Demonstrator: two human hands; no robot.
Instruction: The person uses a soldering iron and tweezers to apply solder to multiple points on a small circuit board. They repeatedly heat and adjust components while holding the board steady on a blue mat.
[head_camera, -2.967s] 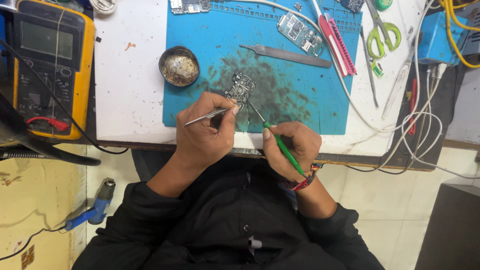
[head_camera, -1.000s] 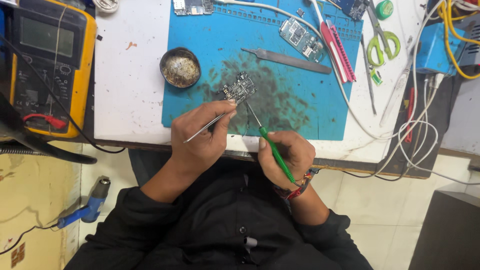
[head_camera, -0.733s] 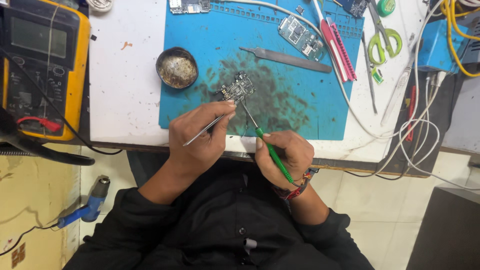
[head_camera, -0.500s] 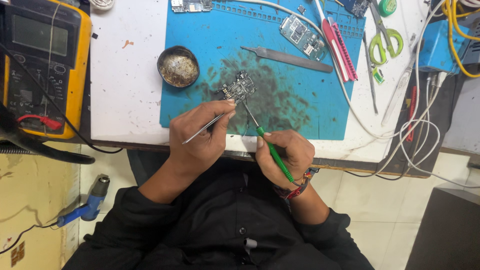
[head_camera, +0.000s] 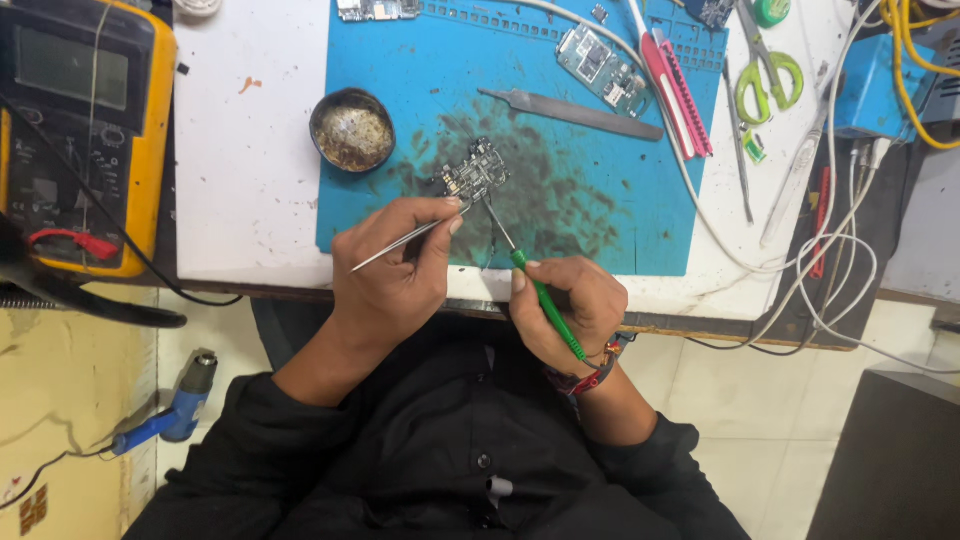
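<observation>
While the board (head_camera: 474, 176) lies on the blue mat (head_camera: 600, 215) toward its near edge, just as a second ago, it is pinned at its near side by tweezers (head_camera: 410, 240) clamped in the left hand (head_camera: 395, 275). A green-handled iron (head_camera: 545, 300), gripped by the right hand (head_camera: 570, 310), has been kept with its tip at the board. Little has shifted, so work on the same spot appears unfinished. A tin (head_camera: 352, 130) sits at the mat's left edge.

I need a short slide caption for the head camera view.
Left hand steadies small circuit board with tweezers; right hand applies green-handled tool.
</observation>
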